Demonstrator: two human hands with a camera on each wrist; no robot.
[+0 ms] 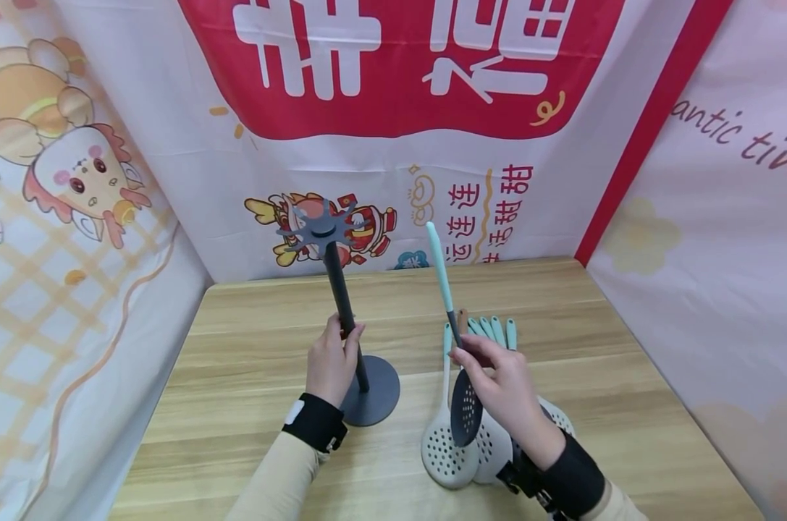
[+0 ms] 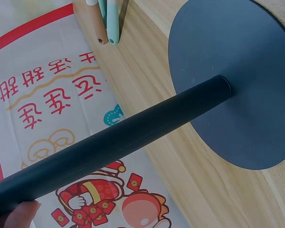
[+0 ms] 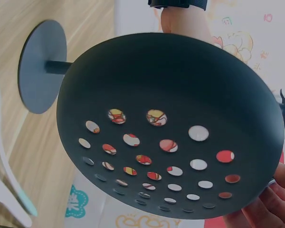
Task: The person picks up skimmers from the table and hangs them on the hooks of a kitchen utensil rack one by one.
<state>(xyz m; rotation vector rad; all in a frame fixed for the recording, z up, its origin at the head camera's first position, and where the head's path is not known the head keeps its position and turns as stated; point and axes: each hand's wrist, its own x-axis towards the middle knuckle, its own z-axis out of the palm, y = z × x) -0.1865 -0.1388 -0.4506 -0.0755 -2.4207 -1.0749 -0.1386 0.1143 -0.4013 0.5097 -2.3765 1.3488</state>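
Observation:
My left hand grips the upright pole of a dark grey utensil stand, whose round base rests on the wooden table and whose top carries a ring of hooks. In the left wrist view, the pole runs down into the flat base, and only fingertips show at its lower left. Above the table my right hand pinches a skimmer with a mint handle by its dark neck, handle up and perforated head down. That dark head fills much of the right wrist view.
Several utensils lie on the table under and beside my right hand, among them a light grey skimmer with a mint handle. Their mint handle ends point to the back. Printed cloth hangs along the table's back and sides.

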